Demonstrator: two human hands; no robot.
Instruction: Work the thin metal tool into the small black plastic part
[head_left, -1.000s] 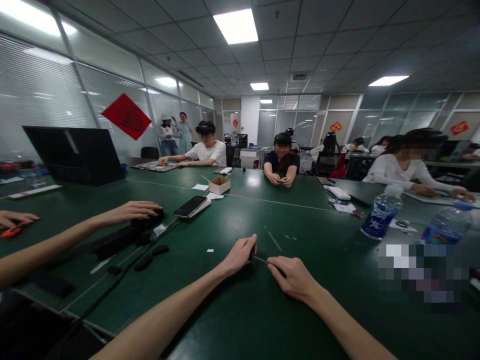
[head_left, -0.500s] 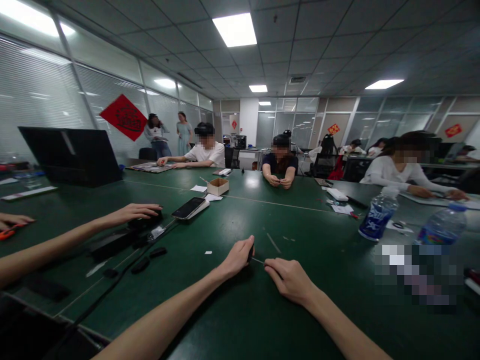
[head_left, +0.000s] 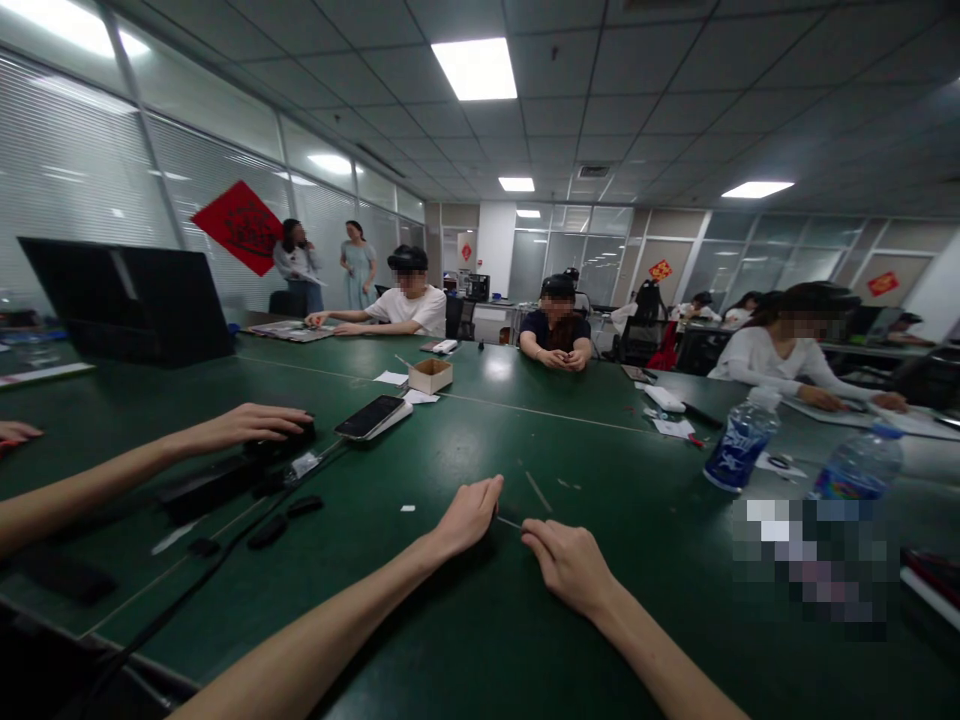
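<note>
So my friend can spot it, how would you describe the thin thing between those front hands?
Over the green table, two forearms reach in from the bottom edge. Between the left hand and right hand runs a thin, pale piece; unlike the streak beyond, it's held.

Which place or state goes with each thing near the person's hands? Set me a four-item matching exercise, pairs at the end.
Things:
1. Phone
2. Thin rod
3. Box
4. Blue-capped bottle

Places and states:
A. Spans the gap between the left hand and the right hand
B. Upright, off to the right of both hands
C. Lying with its dark face upward
D. Open at the top, with pale walls

Pairs: 1-C, 2-A, 3-D, 4-B
</note>
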